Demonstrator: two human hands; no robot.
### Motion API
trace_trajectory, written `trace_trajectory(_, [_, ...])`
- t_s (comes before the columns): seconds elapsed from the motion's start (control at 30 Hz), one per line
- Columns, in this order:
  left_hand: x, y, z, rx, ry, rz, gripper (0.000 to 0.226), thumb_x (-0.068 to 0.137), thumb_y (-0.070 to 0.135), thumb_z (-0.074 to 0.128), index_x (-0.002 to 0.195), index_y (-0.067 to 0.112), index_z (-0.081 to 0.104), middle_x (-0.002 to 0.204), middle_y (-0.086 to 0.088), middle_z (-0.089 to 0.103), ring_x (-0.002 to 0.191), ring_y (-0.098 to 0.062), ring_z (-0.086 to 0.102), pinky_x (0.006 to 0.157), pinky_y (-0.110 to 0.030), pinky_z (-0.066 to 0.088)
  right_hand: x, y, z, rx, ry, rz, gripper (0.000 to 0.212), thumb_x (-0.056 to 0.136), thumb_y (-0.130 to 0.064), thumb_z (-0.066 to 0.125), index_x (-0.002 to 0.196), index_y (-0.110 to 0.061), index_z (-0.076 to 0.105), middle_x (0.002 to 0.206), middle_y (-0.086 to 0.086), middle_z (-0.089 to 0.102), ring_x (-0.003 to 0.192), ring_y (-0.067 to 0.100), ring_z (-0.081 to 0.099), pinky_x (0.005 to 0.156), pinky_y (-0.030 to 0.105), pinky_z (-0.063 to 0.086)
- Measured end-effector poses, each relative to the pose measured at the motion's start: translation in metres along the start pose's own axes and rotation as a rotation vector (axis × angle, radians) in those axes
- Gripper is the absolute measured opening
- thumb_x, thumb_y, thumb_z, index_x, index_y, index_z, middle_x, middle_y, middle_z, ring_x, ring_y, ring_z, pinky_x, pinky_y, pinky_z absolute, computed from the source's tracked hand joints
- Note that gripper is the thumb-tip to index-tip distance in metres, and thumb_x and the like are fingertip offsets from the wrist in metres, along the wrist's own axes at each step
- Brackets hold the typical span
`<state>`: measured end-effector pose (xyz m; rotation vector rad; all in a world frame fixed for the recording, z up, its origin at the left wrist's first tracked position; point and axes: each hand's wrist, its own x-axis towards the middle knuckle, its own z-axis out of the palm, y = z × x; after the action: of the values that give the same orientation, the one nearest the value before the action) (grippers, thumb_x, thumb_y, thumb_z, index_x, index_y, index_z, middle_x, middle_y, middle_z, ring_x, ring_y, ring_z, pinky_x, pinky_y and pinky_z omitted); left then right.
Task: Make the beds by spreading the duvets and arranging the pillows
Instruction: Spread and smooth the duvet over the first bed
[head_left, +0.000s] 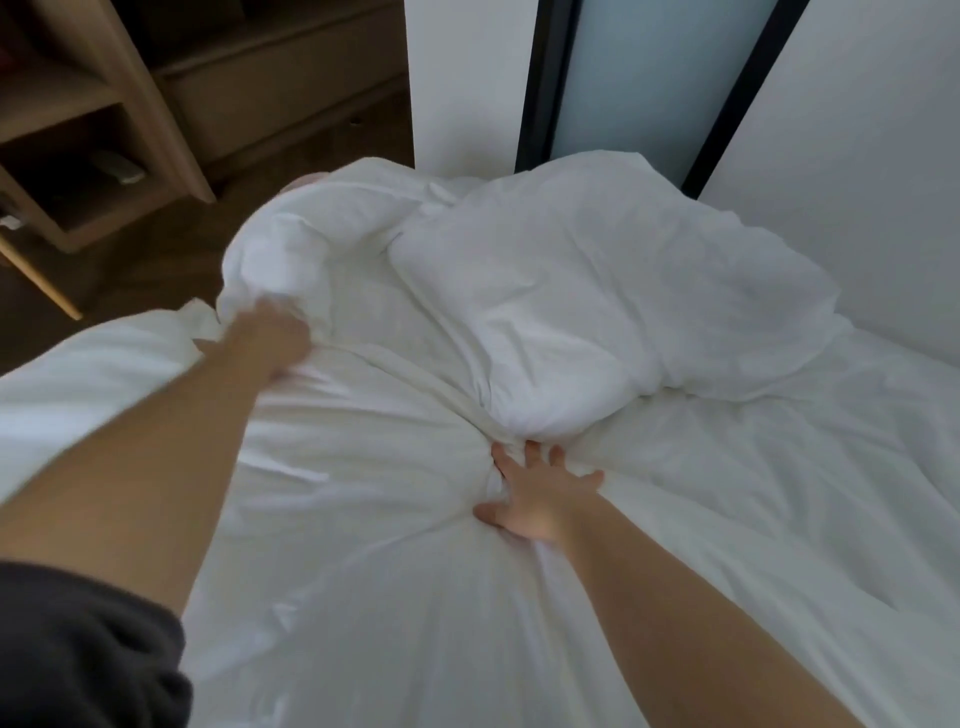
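The duvet is white matt cloth, creased into fine wrinkles. The shelf unit is pale matt wood, the bluish panel looks like smooth frosted glass, and the sleeve is dark, soft cloth.

Dark charcoal sleeve: soft, thick fabric bunched in loose folds, plain, no print readable. It covers the upper part of the left arm. Beyond the sleeve's hem the left arm is bare up to the left grip, which is motion-blurred. Well to the right of the sleeve, the right arm is bare along its whole visible length to the right grip, which is sharp, with bare fingers.
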<state>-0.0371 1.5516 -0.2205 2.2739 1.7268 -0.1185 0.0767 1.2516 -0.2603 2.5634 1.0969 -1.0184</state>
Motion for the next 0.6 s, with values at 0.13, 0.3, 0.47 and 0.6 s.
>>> trace_trajectory(0.13, [-0.037, 0.001, 0.026, 0.263, 0.009, 0.186, 0.071, 0.098, 0.053, 0.02, 0.154, 0.013, 0.002, 0.162, -0.01, 0.003, 0.149, -0.026, 0.004, 0.115, -0.06, 0.0, 0.0, 0.003, 0.006, 0.013, 0.015, -0.01, 0.089, 0.086, -0.073, 0.042, 0.152, -0.042, -0.011, 0.161, 0.0, -0.02, 0.149, 0.03, -0.011, 0.105, 0.076, 0.001])
trace_trajectory(0.3, [-0.032, -0.069, -0.02, 0.122, 0.143, -0.031, 0.102, 0.073, 0.09, 0.02, 0.149, 0.023, 0.016, 0.158, -0.012, 0.019, 0.145, -0.035, 0.017, 0.112, -0.066, 0.0, -0.002, 0.01, 0.008, 0.009, 0.069, -0.041, 0.085, 0.088, -0.07, 0.04, 0.152, -0.042, -0.008, 0.162, -0.002, -0.017, 0.149, 0.028, -0.01, 0.106, 0.075, 0.003])
trace_trajectory(0.47, [-0.062, -0.114, -0.002, 0.141, -0.067, -0.111, 0.09, 0.077, 0.086, 0.027, 0.133, 0.019, 0.047, 0.132, -0.011, 0.055, 0.126, -0.036, 0.046, 0.112, -0.058, 0.012, 0.003, 0.008, 0.014, -0.02, 0.111, -0.027, 0.084, 0.087, -0.071, 0.04, 0.152, -0.042, -0.005, 0.162, -0.001, -0.014, 0.149, 0.03, -0.007, 0.104, 0.077, 0.005])
trace_trajectory(0.6, [-0.105, -0.096, 0.001, 0.233, 0.015, 0.111, 0.038, 0.1, 0.04, 0.038, 0.116, 0.011, 0.056, 0.118, -0.016, 0.062, 0.108, -0.033, 0.058, 0.094, -0.038, 0.042, -0.008, 0.005, 0.008, 0.001, 0.136, -0.051, 0.086, 0.087, -0.07, 0.044, 0.152, -0.042, -0.004, 0.162, 0.0, -0.013, 0.149, 0.03, -0.004, 0.104, 0.076, 0.006])
